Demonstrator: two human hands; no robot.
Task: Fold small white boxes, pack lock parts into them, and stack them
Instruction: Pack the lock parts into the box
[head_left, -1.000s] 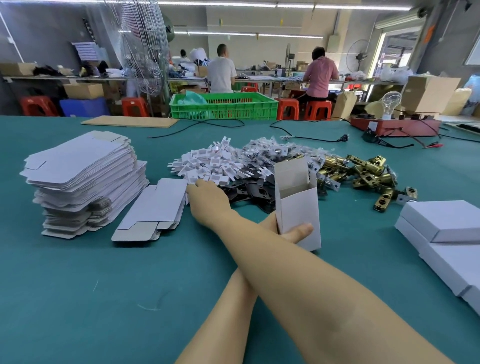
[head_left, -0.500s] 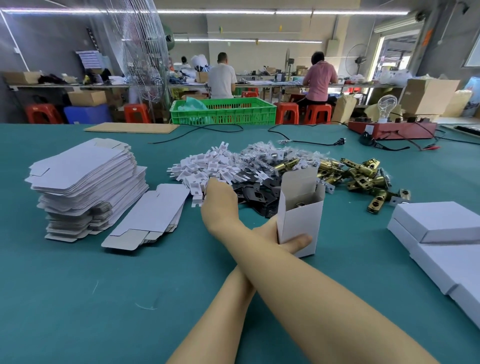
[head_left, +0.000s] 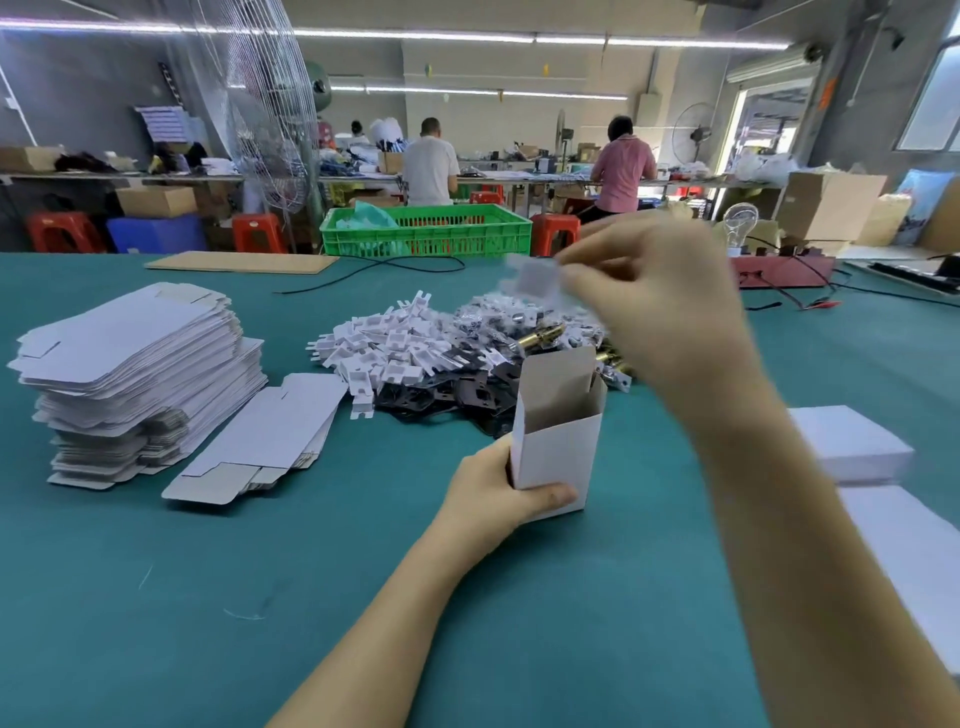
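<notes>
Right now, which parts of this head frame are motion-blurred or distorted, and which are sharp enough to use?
Head view: the right hand and the small white piece it pinches are smeared by motion; the left hand and open white box are sharp; the wide-angle lens bends the ceiling light strips; lighting is even, no harsh glare on the green table.

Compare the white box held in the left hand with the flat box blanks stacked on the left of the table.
The held box is folded into a hollow carton; the stacked blanks are still flat sheets. The box stands upright with its top flap open, while the blanks lie level in a tall pile. The left hand grips the box near its base; nothing touches the blanks. Both are the same white card and rest on the green table.
</notes>
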